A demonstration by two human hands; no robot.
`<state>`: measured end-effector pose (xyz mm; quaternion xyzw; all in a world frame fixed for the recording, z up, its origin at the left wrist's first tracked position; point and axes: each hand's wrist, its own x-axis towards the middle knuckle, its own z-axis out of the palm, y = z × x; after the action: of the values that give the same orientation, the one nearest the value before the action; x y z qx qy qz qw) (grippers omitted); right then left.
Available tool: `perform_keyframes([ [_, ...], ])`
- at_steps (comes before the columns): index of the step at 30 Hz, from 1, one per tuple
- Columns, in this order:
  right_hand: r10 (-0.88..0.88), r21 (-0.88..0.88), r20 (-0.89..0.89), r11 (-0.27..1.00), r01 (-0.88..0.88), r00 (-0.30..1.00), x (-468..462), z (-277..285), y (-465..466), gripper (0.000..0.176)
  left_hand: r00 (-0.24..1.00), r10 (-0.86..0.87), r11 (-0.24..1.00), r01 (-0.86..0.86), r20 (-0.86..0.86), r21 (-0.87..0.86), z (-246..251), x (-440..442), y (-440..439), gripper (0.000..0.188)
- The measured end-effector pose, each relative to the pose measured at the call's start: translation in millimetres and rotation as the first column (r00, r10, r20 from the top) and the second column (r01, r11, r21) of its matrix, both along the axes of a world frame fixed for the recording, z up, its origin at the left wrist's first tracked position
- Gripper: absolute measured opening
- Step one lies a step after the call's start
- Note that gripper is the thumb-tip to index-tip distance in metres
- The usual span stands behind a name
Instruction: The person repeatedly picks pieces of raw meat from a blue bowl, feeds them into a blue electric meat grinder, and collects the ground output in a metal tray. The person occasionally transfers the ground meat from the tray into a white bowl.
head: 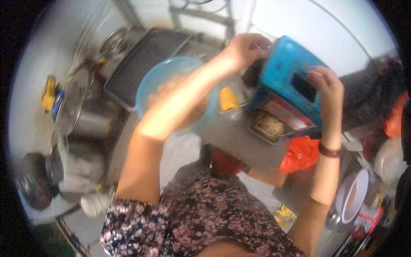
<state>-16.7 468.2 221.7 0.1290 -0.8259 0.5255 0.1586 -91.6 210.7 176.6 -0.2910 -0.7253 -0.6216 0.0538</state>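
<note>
A blue box-shaped device (285, 61) with a dark rectangular panel or opening stands tilted in view at the upper right. My right hand (327, 80) is at its right side, fingertips against the blue surface beside the dark area. Just off its upper left corner is my left hand (252, 48), fingers bent; blur hides whether something thin is between them. Below the blue face are a red-and-white panel (289, 114) and a shallow tray (255, 128) with a pale lump of food (269, 124). My left forearm crosses over a translucent blue bowl (151, 77) of light brown food (196, 112).
A dark baking tray (141, 61) lies behind the bowl, with a metal pot (91, 123) at left. Between bowl and device is a yellow object (228, 99). An orange-red plastic bag (300, 154) is near my right forearm; a white bowl (361, 189) stands farther right.
</note>
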Motion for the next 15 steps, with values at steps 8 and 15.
perform_keyframes([
  [8,0.341,-0.081,0.323,0.939,-0.333,0.883,19.9,-100.7,-125.0,0.02,0.822,0.408,0.829,-0.151,0.397,-0.538,-83.7,69.1,-208.6,0.036],
  [15,0.371,0.329,0.546,0.73,-0.599,0.751,7.6,-203.7,-261.5,0.043,0.861,0.356,0.383,0.219,0.363,-0.897,-158.3,133.7,-235.6,0.101],
])
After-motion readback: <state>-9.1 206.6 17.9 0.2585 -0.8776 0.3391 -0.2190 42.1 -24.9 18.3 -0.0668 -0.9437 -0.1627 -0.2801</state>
